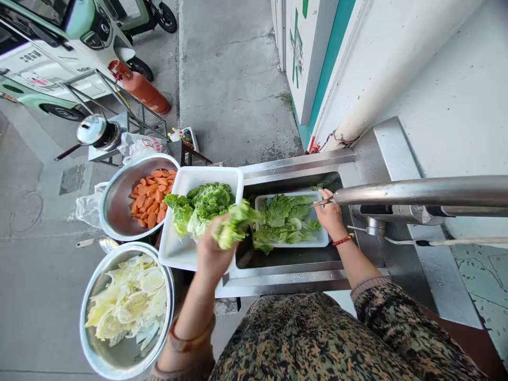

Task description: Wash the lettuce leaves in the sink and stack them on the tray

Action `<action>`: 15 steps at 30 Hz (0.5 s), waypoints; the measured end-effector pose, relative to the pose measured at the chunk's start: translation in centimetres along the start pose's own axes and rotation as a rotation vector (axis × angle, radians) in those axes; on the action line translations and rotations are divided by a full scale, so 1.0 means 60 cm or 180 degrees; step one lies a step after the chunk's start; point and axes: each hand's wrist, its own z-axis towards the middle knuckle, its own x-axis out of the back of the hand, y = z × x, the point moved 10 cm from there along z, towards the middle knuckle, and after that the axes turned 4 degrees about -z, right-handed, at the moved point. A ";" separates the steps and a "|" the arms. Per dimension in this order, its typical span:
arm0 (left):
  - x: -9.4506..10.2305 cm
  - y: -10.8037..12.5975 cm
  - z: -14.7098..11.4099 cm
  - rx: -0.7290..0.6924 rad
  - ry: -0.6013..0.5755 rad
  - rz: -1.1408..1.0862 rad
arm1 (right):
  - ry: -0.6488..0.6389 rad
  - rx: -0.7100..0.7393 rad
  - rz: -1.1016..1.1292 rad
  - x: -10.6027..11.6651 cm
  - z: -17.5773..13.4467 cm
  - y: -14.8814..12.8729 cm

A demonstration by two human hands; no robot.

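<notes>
My left hand [210, 256] is closed around a bunch of green lettuce leaves [238, 222], slightly blurred, held over the right side of a white tray [178, 254]. A heap of lettuce [210, 203] lies in that tray. At the right end of a second white tray [323, 241] in the sink is my right hand [330, 216], its fingers bent near the tip of the tap. A thin, pointed strip passes by those fingers; what it is, I cannot make out. Loose lettuce leaves [286, 217] fill the sink tray, some hanging over its near edge.
The metal tap [420, 191] reaches over the steel sink [286, 276] from the right. On the left stand a bowl [119, 196] of sliced carrots [151, 198] and a bowl [89, 328] of cut cabbage [130, 304]. Behind are a gas cylinder [145, 92] and a pot [92, 129].
</notes>
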 end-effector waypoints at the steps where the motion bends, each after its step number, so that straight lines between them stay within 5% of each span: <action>1: 0.047 0.008 0.021 -0.0191 0.0325 0.0457 | -0.0073 0.0064 -0.0040 -0.011 -0.004 -0.003; 4: 0.135 0.001 0.086 -0.0483 0.0902 0.1790 | -0.0423 0.0226 0.0071 -0.055 -0.035 -0.019; 9: 0.084 -0.108 0.163 -0.0227 -0.0372 0.2338 | -0.1198 0.0460 0.0163 -0.150 -0.102 -0.088; 11: 0.073 -0.126 0.165 -0.0212 -0.0506 0.2259 | -0.1596 0.0703 0.0082 -0.201 -0.124 -0.135; 15: 0.094 -0.103 0.149 -0.0494 -0.0459 0.2048 | -0.2264 0.1335 -0.0383 -0.320 -0.154 -0.223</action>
